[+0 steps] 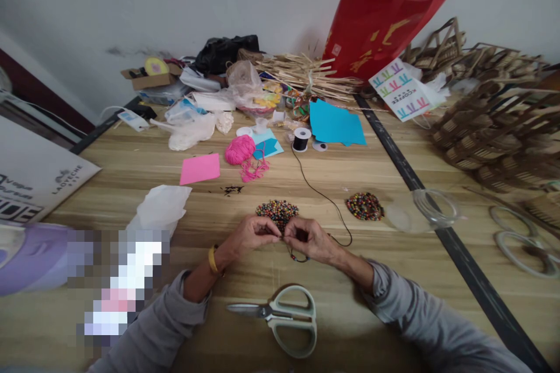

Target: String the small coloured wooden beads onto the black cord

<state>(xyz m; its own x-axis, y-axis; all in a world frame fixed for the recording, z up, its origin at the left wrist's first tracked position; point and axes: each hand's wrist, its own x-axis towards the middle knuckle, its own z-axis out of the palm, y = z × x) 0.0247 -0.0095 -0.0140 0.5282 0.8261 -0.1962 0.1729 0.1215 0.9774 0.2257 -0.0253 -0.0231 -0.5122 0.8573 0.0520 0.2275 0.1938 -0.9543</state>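
Note:
My left hand (256, 235) and my right hand (310, 239) meet at the middle of the table, each in a pinch on a thin dark cord whose exact ends are too small to tell. A small loop with a few beads (299, 258) hangs below my right fingers. Just beyond the fingertips lies a pile of multicoloured beads (277, 210). A black cord (321, 191) runs from a spool (301, 140) down to beside my right hand. Large scissors (286, 317) with pale handles lie nearer to me, blades pointing left.
A bead bundle (364, 207) and clear coils (435, 208) lie to the right. Pink yarn (240, 150), pink paper (200, 168) and blue paper (336, 123) are farther back. Wooden baskets (485, 134) crowd the right; a red bag (380, 17) stands behind.

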